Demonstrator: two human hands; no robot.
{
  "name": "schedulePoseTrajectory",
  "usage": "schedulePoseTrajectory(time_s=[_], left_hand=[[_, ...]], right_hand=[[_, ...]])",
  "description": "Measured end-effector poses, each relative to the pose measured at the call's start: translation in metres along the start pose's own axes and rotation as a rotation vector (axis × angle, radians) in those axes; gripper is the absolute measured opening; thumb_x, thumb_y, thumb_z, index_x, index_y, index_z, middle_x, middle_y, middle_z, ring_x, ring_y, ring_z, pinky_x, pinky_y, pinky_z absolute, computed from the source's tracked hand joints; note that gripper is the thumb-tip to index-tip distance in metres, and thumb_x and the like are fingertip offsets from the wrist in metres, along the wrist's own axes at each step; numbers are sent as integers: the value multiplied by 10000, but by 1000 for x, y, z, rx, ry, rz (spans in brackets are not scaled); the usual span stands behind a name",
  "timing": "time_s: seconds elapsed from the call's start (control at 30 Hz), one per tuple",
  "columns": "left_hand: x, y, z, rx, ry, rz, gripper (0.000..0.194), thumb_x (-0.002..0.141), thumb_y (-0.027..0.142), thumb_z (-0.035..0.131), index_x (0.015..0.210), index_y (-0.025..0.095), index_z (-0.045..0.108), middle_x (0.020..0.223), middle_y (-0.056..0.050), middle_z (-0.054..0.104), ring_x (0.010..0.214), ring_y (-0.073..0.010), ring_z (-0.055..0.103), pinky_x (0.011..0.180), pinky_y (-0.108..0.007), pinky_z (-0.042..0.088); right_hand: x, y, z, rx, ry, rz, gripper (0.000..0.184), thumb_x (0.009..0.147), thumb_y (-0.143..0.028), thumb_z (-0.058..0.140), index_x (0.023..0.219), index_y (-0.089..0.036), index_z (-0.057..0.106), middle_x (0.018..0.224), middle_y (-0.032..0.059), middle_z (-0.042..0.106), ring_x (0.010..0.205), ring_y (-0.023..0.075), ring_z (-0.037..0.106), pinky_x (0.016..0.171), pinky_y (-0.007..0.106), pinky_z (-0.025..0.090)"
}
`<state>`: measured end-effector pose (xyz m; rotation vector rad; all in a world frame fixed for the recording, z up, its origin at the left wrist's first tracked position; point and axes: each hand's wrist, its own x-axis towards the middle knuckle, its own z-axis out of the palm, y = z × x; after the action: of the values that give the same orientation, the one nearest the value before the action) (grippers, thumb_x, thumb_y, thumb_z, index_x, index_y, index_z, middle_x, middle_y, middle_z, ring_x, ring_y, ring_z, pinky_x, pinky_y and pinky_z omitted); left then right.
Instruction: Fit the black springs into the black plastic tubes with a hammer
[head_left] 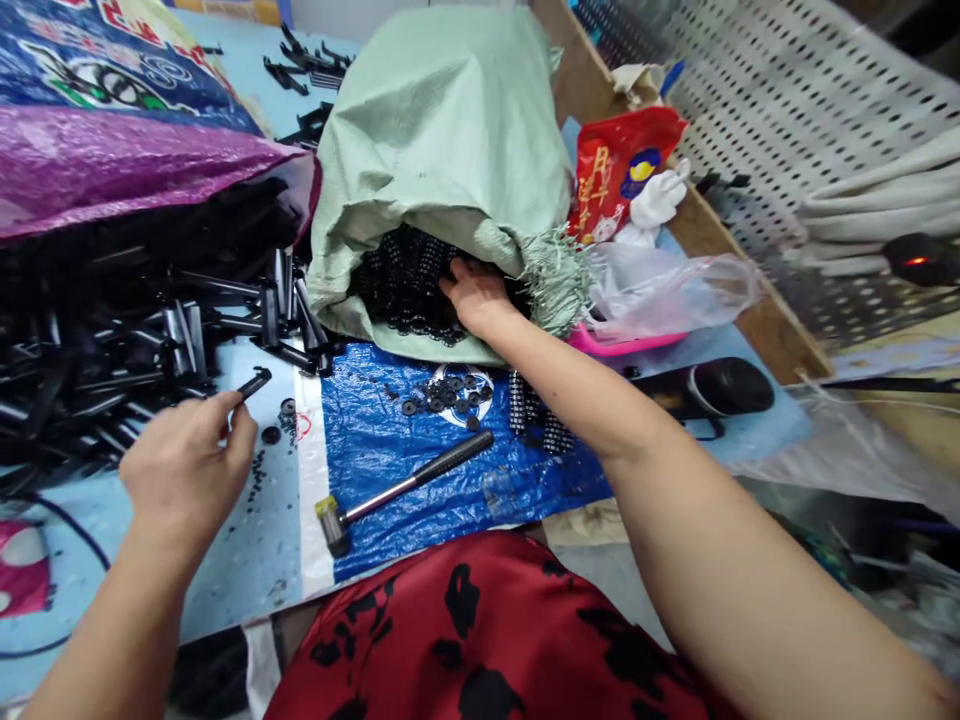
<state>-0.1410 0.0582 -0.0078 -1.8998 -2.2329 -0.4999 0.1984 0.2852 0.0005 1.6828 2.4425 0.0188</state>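
Between the thumb and fingers of my left hand [187,465] is a slim black plastic bracket [255,384], its hooked end pointing up and right. My right hand [480,295] reaches into the mouth of a pale green woven sack [450,130]. Inside lie many black ribbed parts [409,275], and its fingertips are hidden among them, so its grip does not show. A heap of similar black brackets [180,330] lies left of the sack, spilling from a purple and blue printed bag [150,170]. A mallet [409,485] with a yellow-and-black head lies on the blue sheet [390,400].
Small black discs [454,395] and patterned black cylinders [536,410] lie before the sack. To the right are a red snack packet [622,165], a clear plastic bag [667,285], a pink tray [630,343] and a black flask [705,388], beside a wooden ledge [780,330].
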Motion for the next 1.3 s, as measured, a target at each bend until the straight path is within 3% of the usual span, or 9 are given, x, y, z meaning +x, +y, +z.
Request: schedulePoseTrajectory(time_s=[0.17, 0.33, 0.43, 0.53, 0.67, 0.87, 1.0, 1.2, 1.3], left_hand=[[-43, -6, -16, -871, -187, -650, 275, 695, 413, 728, 927, 266, 726, 714, 19, 749, 576, -195, 645, 636, -335, 511], [-52, 3, -28, -1415, -287, -1063, 329, 784, 551, 724, 719, 230, 696, 790, -52, 793, 687, -224, 708, 621, -337, 573], [-52, 22, -26, -1468, -255, -1101, 393, 632, 406, 922, 684, 188, 599, 684, -30, 729, 551, -132, 588, 495, -207, 463], [-51, 45, -20, -1608, -333, -974, 518, 568, 309, 973, 947, 229, 629, 614, 42, 639, 451, -76, 455, 447, -163, 378], [-51, 77, -18, -1679, -521, -828, 522, 675, 351, 894, 1066, 223, 573, 697, 27, 679, 495, -104, 539, 491, -195, 443], [-61, 126, -10, -1573, -437, -649, 366, 801, 441, 818, 970, 196, 604, 730, 12, 685, 471, -85, 495, 469, -208, 375], [-67, 147, -2, -1422, -288, -504, 379, 700, 407, 921, 948, 199, 722, 856, -10, 712, 712, -140, 612, 652, -251, 503], [-70, 137, -12, -1382, -338, -505, 309, 728, 431, 902, 818, 189, 731, 720, 4, 640, 627, -128, 517, 582, -255, 446], [-72, 131, -18, -1400, -387, -511, 386, 726, 509, 907, 831, 185, 724, 657, 11, 606, 577, -122, 495, 546, -251, 431]], right_hand=[[6, 16, 14, 77, 100, -232, 416, 1034, -138, 319, 1305, -120, 635, 1492, 175, 524, 1383, 302, 464, 1189, 538, 391], [-38, 8, 16, 414, 292, -384, 382, 1056, -421, 482, 1239, -115, 620, 1181, 158, 662, 1114, 233, 608, 1129, 475, 462], [-87, -25, 14, 977, 319, -201, 565, 990, -679, 529, 1171, -147, 586, 1015, 94, 649, 906, 164, 626, 925, 351, 545], [-129, -66, 16, 1738, -80, 85, 718, 923, -862, 438, 1099, -172, 538, 846, 9, 576, 664, 93, 565, 620, 247, 501], [-157, -103, 18, 2100, -361, 282, 721, 827, -853, 620, 1068, -177, 547, 694, -67, 468, 488, 31, 387, 460, 171, 326], [-178, -127, 17, 2137, -207, 198, 722, 847, -847, 597, 1161, -196, 600, 708, -46, 513, 526, 47, 461, 500, 180, 391], [-184, -140, 17, 2010, -72, 122, 683, 965, -780, 442, 1184, -165, 640, 1082, 93, 691, 937, 139, 674, 862, 278, 595], [-186, -109, 31, 1204, 323, -544, 1141, 818, -793, 701, 1683, -204, 245, 1725, 195, 205, 1648, 311, 245, 1269, 473, 448], [-188, -94, 35, 880, 497, -801, 1086, 899, -615, 727, 1711, -190, 145, 1685, 217, 284, 1641, 271, 279, 1310, 459, 409]])
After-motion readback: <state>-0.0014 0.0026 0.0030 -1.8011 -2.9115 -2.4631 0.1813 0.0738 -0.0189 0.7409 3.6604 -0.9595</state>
